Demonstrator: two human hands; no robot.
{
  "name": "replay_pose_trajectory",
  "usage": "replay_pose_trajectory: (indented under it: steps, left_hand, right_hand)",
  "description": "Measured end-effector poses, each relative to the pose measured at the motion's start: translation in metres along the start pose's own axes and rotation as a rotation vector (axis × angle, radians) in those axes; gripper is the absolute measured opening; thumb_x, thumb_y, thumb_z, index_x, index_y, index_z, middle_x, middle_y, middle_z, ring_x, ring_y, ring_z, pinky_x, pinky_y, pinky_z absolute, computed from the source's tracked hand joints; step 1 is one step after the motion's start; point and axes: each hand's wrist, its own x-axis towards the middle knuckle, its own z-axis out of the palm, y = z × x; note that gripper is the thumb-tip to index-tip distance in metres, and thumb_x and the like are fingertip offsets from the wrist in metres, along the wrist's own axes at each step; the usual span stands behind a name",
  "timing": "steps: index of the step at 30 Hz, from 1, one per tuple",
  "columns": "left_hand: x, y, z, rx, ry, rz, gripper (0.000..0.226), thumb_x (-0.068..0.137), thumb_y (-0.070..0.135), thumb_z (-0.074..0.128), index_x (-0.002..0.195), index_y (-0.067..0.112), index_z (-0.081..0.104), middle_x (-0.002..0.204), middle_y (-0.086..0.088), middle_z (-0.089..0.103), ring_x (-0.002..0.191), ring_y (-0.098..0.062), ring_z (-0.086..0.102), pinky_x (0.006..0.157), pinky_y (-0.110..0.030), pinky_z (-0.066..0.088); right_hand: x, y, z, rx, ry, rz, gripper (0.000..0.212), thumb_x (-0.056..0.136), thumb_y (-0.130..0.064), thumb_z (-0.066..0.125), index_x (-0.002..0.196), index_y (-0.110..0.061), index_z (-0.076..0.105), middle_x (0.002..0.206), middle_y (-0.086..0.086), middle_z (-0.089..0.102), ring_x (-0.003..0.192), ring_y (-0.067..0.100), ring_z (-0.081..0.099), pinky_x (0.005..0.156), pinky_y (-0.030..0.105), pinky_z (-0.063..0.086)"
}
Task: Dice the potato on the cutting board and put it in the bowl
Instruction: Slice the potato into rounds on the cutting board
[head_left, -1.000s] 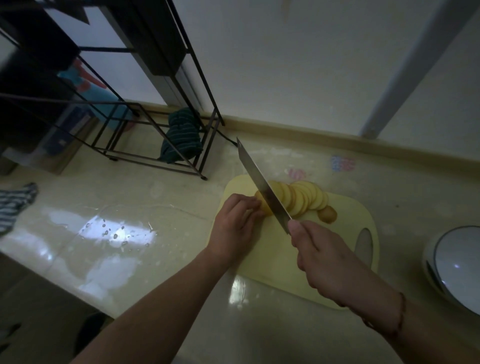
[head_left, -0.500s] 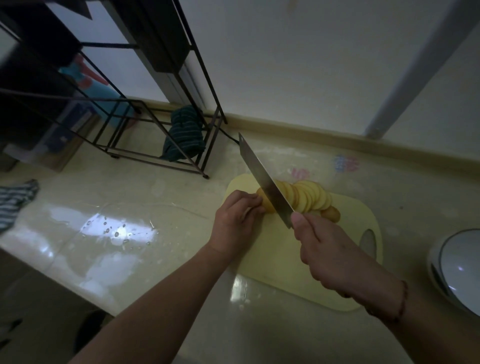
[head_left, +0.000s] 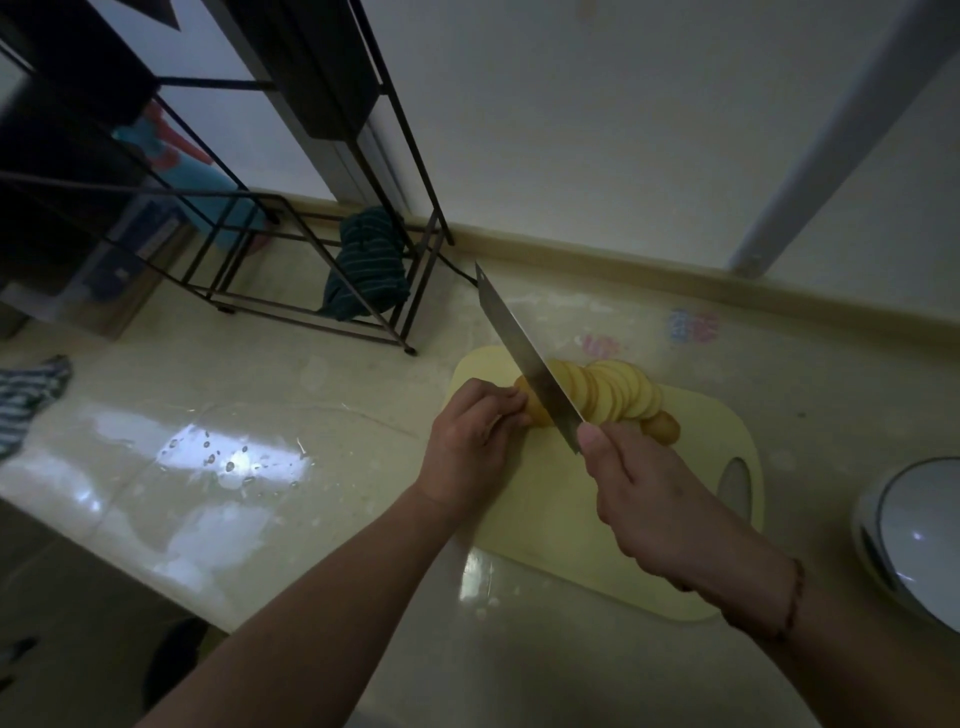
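Observation:
A pale yellow cutting board (head_left: 550, 525) lies on the counter. On its far end, a fanned row of round potato slices (head_left: 618, 392) leans to the right, with one end piece (head_left: 662, 427) beside it. My left hand (head_left: 470, 441) grips the uncut stub of potato (head_left: 532, 408) with curled fingers. My right hand (head_left: 649, 504) holds the handle of a broad knife (head_left: 524, 358), whose blade stands between the stub and the slices. A white bowl (head_left: 914, 535) sits at the right edge.
A black wire rack (head_left: 291, 249) stands at the back left with a dark striped cloth (head_left: 363, 265) under it. Another striped cloth (head_left: 28, 395) lies at the far left. Water drops (head_left: 234, 457) glisten on the glossy counter. The wall runs close behind the board.
The knife blade has shifted slightly left along the potato, cutting further slices. My left hand's fingers have drawn back a little on the shrinking stub.

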Motion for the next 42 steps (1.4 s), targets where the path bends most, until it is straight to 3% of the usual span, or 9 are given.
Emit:
replay_pose_trajectory:
  steps: [9, 13, 17, 27, 31, 36, 42]
  left_hand:
    - [0.0, -0.003, -0.002, 0.041, -0.001, 0.039, 0.017, 0.077, -0.008, 0.079, 0.092, -0.005, 0.073, 0.088, -0.015, 0.067, 0.085, -0.015, 0.063, 0.081, -0.014, 0.051]
    - [0.0, -0.003, -0.001, 0.048, 0.002, 0.046, 0.016, 0.077, -0.008, 0.078, 0.091, -0.005, 0.073, 0.088, -0.015, 0.066, 0.084, -0.016, 0.063, 0.078, -0.019, 0.053]
    - [-0.002, -0.004, -0.001, 0.042, 0.023, 0.006, 0.016, 0.077, -0.009, 0.078, 0.091, -0.006, 0.072, 0.088, -0.015, 0.066, 0.084, -0.014, 0.062, 0.081, -0.013, 0.05]
    - [-0.003, -0.004, -0.003, 0.036, 0.009, 0.024, 0.011, 0.082, -0.002, 0.076, 0.092, -0.005, 0.072, 0.089, -0.015, 0.066, 0.086, -0.012, 0.061, 0.084, -0.009, 0.047]
    - [-0.003, -0.006, -0.003, 0.037, 0.017, 0.005, 0.013, 0.086, 0.005, 0.069, 0.093, -0.005, 0.072, 0.089, -0.015, 0.065, 0.087, -0.014, 0.062, 0.085, -0.011, 0.047]
    - [-0.004, -0.009, -0.002, 0.042, 0.031, -0.009, 0.011, 0.082, -0.006, 0.075, 0.092, -0.005, 0.07, 0.089, -0.014, 0.065, 0.086, -0.014, 0.062, 0.083, -0.016, 0.05]
    - [-0.004, -0.008, -0.003, 0.016, 0.019, 0.013, 0.012, 0.084, 0.0, 0.07, 0.094, -0.005, 0.071, 0.09, -0.015, 0.065, 0.087, -0.015, 0.062, 0.084, -0.014, 0.049]
  right_hand:
    - [0.0, 0.006, 0.006, -0.02, -0.01, -0.01, 0.046, 0.098, -0.05, 0.026, 0.075, -0.017, 0.048, 0.063, -0.004, 0.051, 0.056, 0.006, 0.046, 0.058, 0.028, 0.038]
    - [0.014, 0.004, 0.011, -0.011, -0.018, -0.007, 0.044, 0.1, -0.048, 0.027, 0.074, -0.018, 0.047, 0.063, -0.005, 0.051, 0.057, 0.008, 0.046, 0.059, 0.028, 0.036]
    - [0.013, 0.005, 0.013, -0.04, -0.024, -0.026, 0.042, 0.1, -0.047, 0.028, 0.076, -0.02, 0.048, 0.068, -0.003, 0.055, 0.066, 0.011, 0.053, 0.066, 0.031, 0.039]
    - [0.005, 0.015, 0.018, -0.093, -0.004, -0.052, 0.042, 0.101, -0.044, 0.028, 0.078, -0.015, 0.049, 0.069, -0.002, 0.054, 0.064, 0.008, 0.05, 0.057, 0.022, 0.035]
    - [0.021, 0.011, 0.023, -0.089, -0.015, -0.062, 0.041, 0.102, -0.042, 0.029, 0.08, -0.015, 0.051, 0.071, -0.004, 0.052, 0.069, 0.01, 0.05, 0.061, 0.03, 0.029]
    - [-0.003, 0.019, 0.017, -0.091, -0.032, -0.034, 0.042, 0.099, -0.047, 0.028, 0.077, -0.018, 0.049, 0.066, -0.002, 0.052, 0.062, 0.009, 0.05, 0.056, 0.022, 0.034]
    - [-0.005, 0.023, 0.019, -0.088, -0.034, 0.004, 0.045, 0.099, -0.046, 0.028, 0.078, -0.014, 0.05, 0.066, -0.001, 0.054, 0.063, 0.011, 0.052, 0.059, 0.022, 0.036]
